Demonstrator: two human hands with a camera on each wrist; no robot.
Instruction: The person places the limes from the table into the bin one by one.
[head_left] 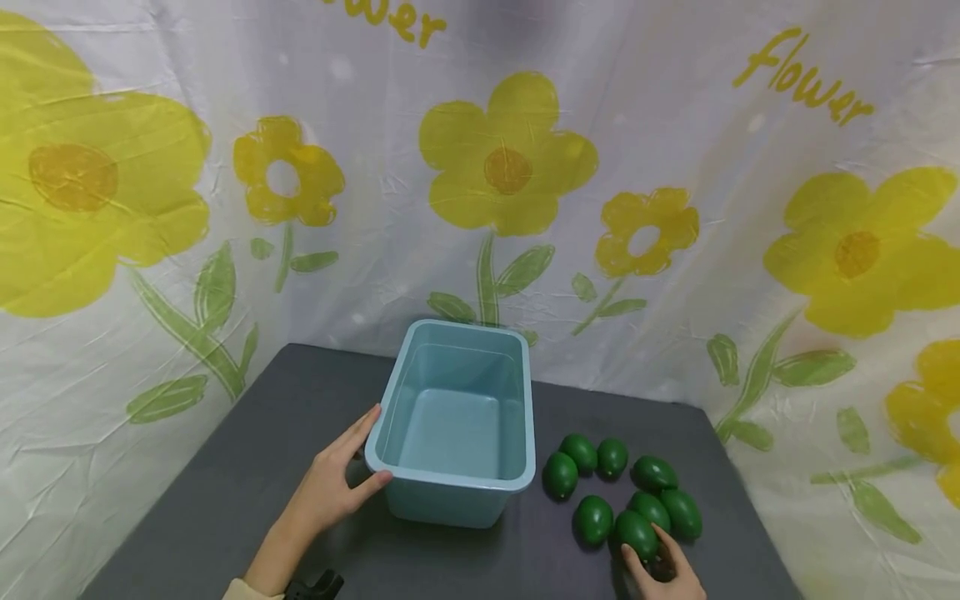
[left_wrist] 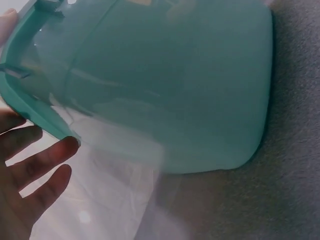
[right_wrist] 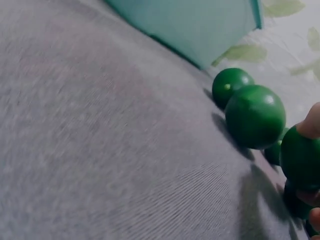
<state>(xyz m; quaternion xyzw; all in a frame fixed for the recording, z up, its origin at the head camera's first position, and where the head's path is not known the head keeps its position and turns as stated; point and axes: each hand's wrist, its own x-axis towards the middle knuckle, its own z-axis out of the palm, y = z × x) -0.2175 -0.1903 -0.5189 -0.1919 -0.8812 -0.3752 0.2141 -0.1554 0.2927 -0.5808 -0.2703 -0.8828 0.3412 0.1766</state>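
A light blue plastic tub [head_left: 453,425] stands empty in the middle of the dark grey table [head_left: 225,483]. My left hand [head_left: 351,458] rests against its left side, fingers straight along the wall and thumb on the front corner of the rim. The left wrist view shows the tub's wall [left_wrist: 165,80] close up, with spread fingers [left_wrist: 35,165] beside it. Several green egg-shaped fruits [head_left: 592,475] lie right of the tub. My right hand [head_left: 660,567] pinches the nearest green fruit [head_left: 636,533], seen between fingertips [right_wrist: 312,122] in the right wrist view as the green fruit [right_wrist: 300,157]. Two other fruits [right_wrist: 254,116] lie beside it.
A white cloth backdrop with yellow flowers [head_left: 502,167] hangs behind and on both sides of the table. The table's right edge [head_left: 750,500] runs close to the fruits. Bare tabletop shows left of the tub and in front of it.
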